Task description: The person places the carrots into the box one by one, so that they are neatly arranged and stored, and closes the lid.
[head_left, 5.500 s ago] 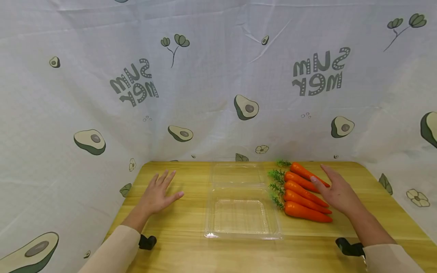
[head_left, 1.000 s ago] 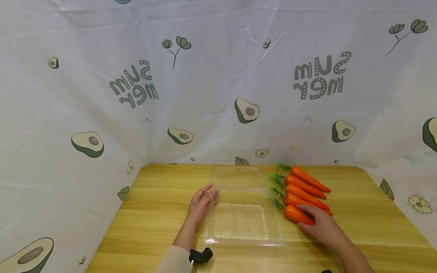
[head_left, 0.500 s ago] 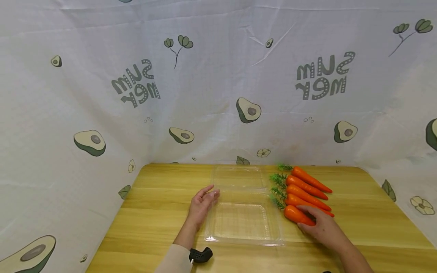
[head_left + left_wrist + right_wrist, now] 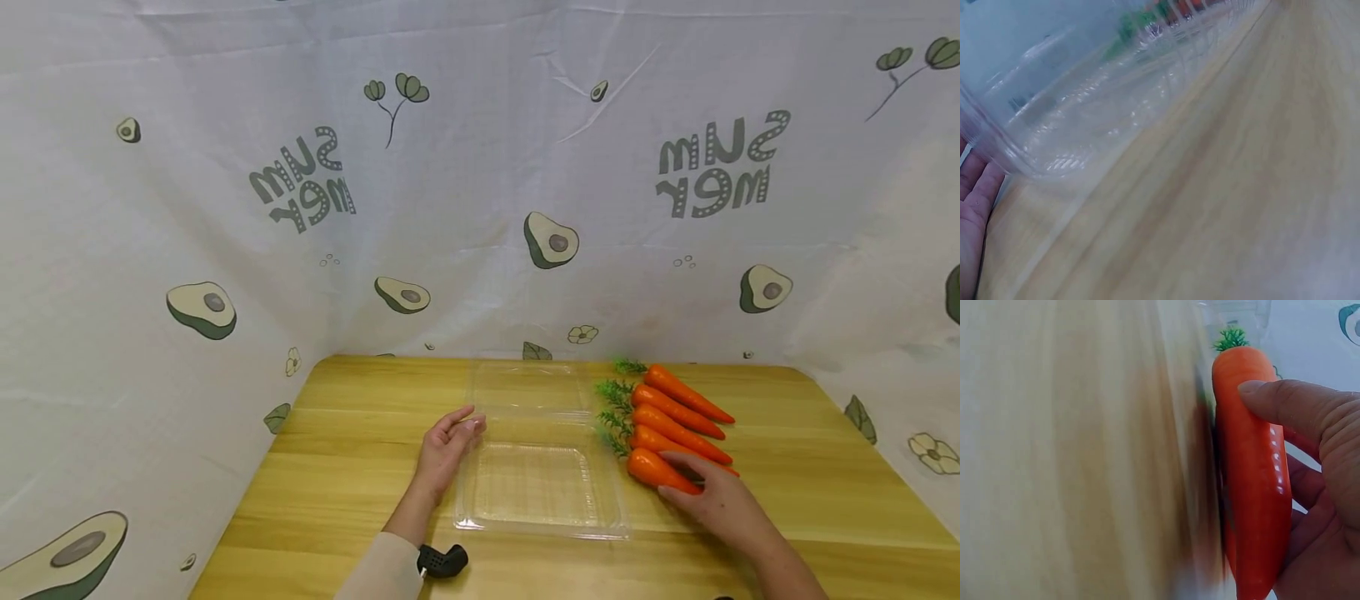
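A clear plastic clamshell container (image 4: 536, 487) lies opened out on the table, its lid (image 4: 531, 387) folded back to the far side. My left hand (image 4: 442, 454) is at the container's left edge near the hinge, thumb and fingers holding the rim. In the left wrist view, fingers (image 4: 979, 178) show beside the container's clear wall (image 4: 1054, 125). My right hand (image 4: 716, 500) grips the nearest orange carrot (image 4: 652, 469), which has a green leafy top. In the right wrist view the thumb lies on the carrot (image 4: 1254, 469), with fingers behind it.
Several more carrots (image 4: 678, 433) lie in a row behind the gripped one, their green tops toward the container. The wooden table (image 4: 337, 500) runs back to a white printed cloth (image 4: 450, 167). A black wrist camera (image 4: 442, 561) sits on the left wrist.
Since the oldest frame, my left hand has moved right to the container's edge, and my right hand has come down to the nearest carrot and gripped it. Over the last second both hands barely move.
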The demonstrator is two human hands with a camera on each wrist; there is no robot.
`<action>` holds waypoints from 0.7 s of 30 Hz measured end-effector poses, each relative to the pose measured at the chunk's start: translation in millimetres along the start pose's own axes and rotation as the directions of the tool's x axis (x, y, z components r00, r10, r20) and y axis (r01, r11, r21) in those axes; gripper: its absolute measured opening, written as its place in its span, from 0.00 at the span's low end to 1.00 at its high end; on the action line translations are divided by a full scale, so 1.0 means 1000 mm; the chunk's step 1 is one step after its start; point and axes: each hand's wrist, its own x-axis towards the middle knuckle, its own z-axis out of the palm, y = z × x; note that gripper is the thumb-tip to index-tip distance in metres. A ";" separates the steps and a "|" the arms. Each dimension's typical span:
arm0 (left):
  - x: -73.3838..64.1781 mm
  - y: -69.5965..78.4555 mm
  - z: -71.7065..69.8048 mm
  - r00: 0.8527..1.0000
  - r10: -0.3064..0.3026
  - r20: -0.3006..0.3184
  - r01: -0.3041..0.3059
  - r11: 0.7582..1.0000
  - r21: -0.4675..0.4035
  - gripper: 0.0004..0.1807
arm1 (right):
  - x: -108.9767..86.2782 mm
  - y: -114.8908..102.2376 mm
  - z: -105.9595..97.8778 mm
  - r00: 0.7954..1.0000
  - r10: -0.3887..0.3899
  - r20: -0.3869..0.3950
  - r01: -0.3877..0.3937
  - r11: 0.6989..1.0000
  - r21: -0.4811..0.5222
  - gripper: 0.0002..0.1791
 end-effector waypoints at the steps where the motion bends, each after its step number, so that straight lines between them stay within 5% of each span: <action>1: 0.000 0.000 0.000 1.000 0.001 0.000 -0.001 1.000 0.004 0.26 | 0.000 0.000 -0.001 1.000 0.006 0.005 -0.006 1.000 0.002 0.34; 11: 0.000 0.001 -0.001 1.000 0.006 0.003 -0.006 1.000 0.019 0.25 | 0.002 -0.002 -0.022 0.997 0.069 0.027 -0.069 0.998 -0.004 0.44; 21: -0.001 0.001 0.000 1.000 0.001 -0.008 -0.001 0.999 0.052 0.25 | 0.009 -0.012 -0.037 0.993 0.115 -0.037 -0.113 0.992 0.062 0.47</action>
